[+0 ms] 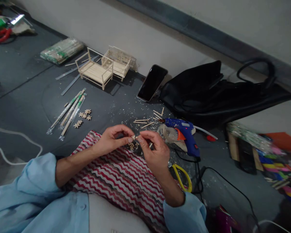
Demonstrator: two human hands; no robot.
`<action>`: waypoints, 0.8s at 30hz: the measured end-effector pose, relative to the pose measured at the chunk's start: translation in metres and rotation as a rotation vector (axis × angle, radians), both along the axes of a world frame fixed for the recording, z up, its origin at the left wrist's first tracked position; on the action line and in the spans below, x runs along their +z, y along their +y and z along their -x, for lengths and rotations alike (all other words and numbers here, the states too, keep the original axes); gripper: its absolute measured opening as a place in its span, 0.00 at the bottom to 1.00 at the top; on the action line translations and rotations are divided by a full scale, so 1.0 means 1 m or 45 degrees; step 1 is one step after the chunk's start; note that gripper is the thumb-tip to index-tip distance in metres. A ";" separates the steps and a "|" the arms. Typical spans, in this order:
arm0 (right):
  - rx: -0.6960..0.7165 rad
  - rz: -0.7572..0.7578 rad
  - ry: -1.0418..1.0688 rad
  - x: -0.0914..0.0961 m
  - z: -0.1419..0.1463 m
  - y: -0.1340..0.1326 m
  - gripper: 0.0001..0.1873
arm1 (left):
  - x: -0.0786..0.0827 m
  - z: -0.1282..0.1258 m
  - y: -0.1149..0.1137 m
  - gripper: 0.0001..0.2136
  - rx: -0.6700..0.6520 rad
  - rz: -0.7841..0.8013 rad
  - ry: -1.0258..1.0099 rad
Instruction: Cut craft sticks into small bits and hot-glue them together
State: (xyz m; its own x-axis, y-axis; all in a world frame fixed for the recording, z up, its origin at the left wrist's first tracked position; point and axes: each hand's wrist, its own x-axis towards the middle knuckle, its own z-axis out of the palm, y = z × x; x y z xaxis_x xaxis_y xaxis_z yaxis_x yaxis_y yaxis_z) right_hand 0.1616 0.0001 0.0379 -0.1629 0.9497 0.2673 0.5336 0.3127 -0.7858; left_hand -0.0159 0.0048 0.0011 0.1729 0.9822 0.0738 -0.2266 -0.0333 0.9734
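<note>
My left hand (113, 139) and my right hand (154, 150) meet over a red-and-white zigzag cloth (121, 181) on my lap. Both pinch one tiny wooden piece (134, 138) between thumb and fingertips. Several more small wooden bits (133, 147) lie on the cloth just below the fingers. A blue glue gun (184, 134) rests on the dark floor right of my right hand, with short wooden sticks (145, 122) scattered behind the hands.
Two small stick-built benches (104, 68) stand near the wall, a black phone (152, 83) leaning beside them. Packed stick bundles (71, 110) and wooden flowers (83, 117) lie left. A black bag (215, 94), yellow scissors (183, 176) and colourful supplies (269, 155) sit right.
</note>
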 end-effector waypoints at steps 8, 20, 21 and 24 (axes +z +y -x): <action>0.009 0.103 0.056 0.002 0.001 0.001 0.05 | -0.001 0.001 -0.001 0.09 0.018 -0.071 0.134; 0.147 0.530 0.389 0.003 -0.003 0.012 0.09 | -0.005 0.002 0.000 0.09 0.005 -0.130 0.151; 0.148 0.557 0.400 0.003 -0.003 0.013 0.10 | -0.006 0.002 -0.001 0.10 -0.002 -0.138 0.153; 0.161 0.617 0.423 0.004 -0.004 0.014 0.11 | -0.008 0.003 -0.001 0.10 -0.032 -0.162 0.154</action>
